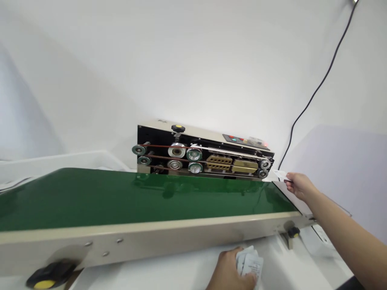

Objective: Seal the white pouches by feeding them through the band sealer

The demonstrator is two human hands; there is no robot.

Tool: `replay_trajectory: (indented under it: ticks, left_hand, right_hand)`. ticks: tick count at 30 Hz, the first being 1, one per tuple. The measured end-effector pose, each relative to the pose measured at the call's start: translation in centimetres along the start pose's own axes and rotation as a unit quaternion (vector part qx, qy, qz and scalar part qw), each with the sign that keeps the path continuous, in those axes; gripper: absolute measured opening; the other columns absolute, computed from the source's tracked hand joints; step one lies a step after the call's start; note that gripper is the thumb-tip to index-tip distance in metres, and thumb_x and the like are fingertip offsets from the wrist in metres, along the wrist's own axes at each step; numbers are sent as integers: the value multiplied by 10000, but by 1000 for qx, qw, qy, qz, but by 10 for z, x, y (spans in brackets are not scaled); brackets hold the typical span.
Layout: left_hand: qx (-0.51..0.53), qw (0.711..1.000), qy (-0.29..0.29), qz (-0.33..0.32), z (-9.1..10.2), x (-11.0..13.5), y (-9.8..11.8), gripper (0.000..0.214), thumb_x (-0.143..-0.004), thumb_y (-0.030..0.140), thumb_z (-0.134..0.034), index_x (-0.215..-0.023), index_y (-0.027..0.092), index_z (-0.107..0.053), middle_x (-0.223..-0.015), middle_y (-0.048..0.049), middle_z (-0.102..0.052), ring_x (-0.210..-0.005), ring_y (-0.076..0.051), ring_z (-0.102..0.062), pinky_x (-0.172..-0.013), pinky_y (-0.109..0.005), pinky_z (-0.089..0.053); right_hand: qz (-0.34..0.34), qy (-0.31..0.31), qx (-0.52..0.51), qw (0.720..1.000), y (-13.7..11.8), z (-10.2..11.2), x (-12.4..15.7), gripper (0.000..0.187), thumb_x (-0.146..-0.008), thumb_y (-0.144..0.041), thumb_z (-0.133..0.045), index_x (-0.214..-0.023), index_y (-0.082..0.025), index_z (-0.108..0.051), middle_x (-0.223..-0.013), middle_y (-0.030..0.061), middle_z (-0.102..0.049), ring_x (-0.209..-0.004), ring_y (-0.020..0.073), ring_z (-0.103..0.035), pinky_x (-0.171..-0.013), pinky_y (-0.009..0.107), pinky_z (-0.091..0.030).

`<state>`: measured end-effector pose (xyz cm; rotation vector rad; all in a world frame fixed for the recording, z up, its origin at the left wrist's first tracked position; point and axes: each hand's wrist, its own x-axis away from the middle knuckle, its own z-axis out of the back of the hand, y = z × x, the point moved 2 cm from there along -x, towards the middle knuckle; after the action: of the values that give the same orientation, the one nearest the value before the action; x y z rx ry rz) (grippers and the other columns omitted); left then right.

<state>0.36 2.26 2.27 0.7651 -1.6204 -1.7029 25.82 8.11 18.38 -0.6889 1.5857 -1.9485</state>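
Head view: right hand (pixel 300 186) holds one white sachet (pixel 279 175), left hand (pixel 228 270) several sachets (pixel 250 264).

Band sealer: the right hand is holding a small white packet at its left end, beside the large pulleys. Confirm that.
Wrong end. The head view shows the right hand holding the small white packet at the right end of the band sealer, beside the small rollers, not at the left end with the large pulleys.
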Motion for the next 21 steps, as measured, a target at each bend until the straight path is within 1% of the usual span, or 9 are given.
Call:
replay_trajectory:
  ticks: [4,11,14,18,21]
  left_hand:
    - [16,1000,-6,-4,1,1,0,143,-537,137,-490,-649,149,-577,-592,15,-577,-563,-148,-533,-482,-210,-349]
    - [11,1000,-5,-2,1,2,-1,154,-541,144,-509,-667,146,-596,-600,11,-592,-575,-157,-550,-485,-212,-352]
    - [4,1000,4,2,-1,0,-4,160,-542,146,-518,-677,147,-605,-614,8,-608,-596,-165,-567,-493,-210,-367]
    - [23,1000,0,0,-3,1,-8,156,-552,148,-515,-683,151,-600,-620,14,-605,-591,-158,-564,-490,-205,-381]
    - [27,1000,-3,-5,-4,1,-9,157,-562,155,-516,-694,152,-601,-632,13,-608,-595,-156,-562,-493,-205,-384]
  right_hand:
    - [-6,-1,6,1000,5,-10,-2,142,-837,-41,-413,-743,-136,-461,-466,-35,-451,-339,41,-400,-324,123,-388]
    - [1,-19,32,999,6,-19,-7,131,-825,-46,-438,-747,-146,-472,-444,-45,-434,-316,39,-360,-298,117,-332]
    - [0,-21,42,999,6,-23,-5,111,-816,-68,-466,-743,-150,-472,-428,-49,-426,-300,40,-336,-273,117,-281]
    - [-7,-34,46,998,7,-30,-2,131,-837,-98,-456,-717,-141,-483,-406,-56,-406,-283,32,-291,-248,112,-218]
    - [-17,-52,41,998,6,-37,2,148,-843,-93,-450,-708,-132,-494,-395,-58,-398,-283,31,-297,-244,106,-220]
